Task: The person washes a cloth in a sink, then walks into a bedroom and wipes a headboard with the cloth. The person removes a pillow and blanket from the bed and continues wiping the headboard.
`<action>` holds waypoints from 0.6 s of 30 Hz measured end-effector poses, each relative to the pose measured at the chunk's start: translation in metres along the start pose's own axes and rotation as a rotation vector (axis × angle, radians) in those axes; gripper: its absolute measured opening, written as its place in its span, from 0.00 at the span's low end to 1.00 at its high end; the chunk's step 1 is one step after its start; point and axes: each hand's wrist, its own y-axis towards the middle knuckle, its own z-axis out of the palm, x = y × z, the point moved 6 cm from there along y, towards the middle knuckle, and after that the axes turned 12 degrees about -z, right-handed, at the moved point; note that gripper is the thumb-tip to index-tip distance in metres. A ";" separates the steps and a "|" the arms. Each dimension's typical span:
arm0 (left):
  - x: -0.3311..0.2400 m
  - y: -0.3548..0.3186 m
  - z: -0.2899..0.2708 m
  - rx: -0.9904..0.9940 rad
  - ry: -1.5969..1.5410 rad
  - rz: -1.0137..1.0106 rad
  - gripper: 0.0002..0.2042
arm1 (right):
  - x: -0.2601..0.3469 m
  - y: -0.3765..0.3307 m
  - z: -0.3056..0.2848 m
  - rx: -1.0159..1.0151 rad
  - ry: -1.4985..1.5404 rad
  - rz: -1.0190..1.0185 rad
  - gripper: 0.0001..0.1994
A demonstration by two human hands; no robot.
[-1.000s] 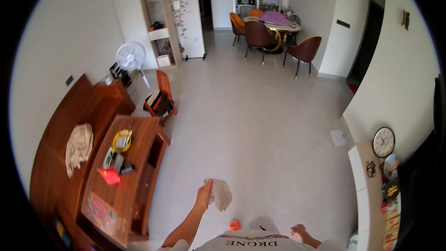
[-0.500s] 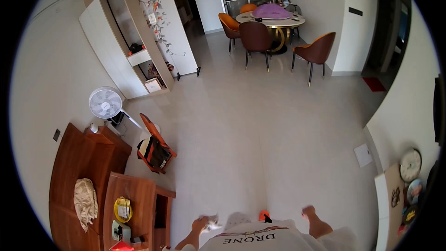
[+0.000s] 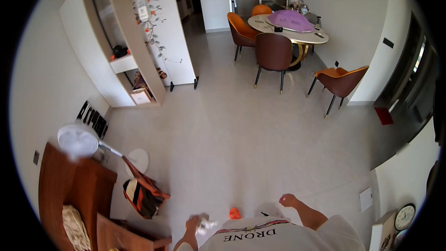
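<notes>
Your left hand (image 3: 192,223), between six and seven o'clock, has its fingers closed on a bunched pale cloth (image 3: 205,226), which is blurred and sits just beside your white shirt (image 3: 278,237); a second ago that cloth hung out ahead of you, well clear of it. Your right hand (image 3: 289,200), near five o'clock, is loosely curled and has swung inward and a little forward since the last frame. The orange shoe (image 3: 235,213) at six o'clock now shows further left. Your view has moved up the room: the wooden worktop (image 3: 118,237) at seven o'clock has slid mostly out below, and the chair with the dark bag (image 3: 146,199) sits lower, near seven as well. The white fan (image 3: 78,140), between eight and nine, has dropped down and left. At one o'clock the round worktop (image 3: 265,27) under its purple cover (image 3: 290,21) looks larger and nearer, while the round clock (image 3: 404,217) at four o'clock has sunk toward the lower right rim.
</notes>
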 end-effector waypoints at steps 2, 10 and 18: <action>-0.118 0.065 -0.015 0.006 -0.132 0.188 0.31 | 0.008 0.048 -0.004 0.128 0.082 0.055 0.11; -0.545 0.104 0.052 0.186 -0.298 0.453 0.26 | -0.136 0.211 -0.125 -0.083 0.324 0.782 0.11; -0.634 0.210 0.071 0.184 -0.344 0.046 0.26 | -0.129 0.577 -0.432 -0.442 0.426 0.430 0.11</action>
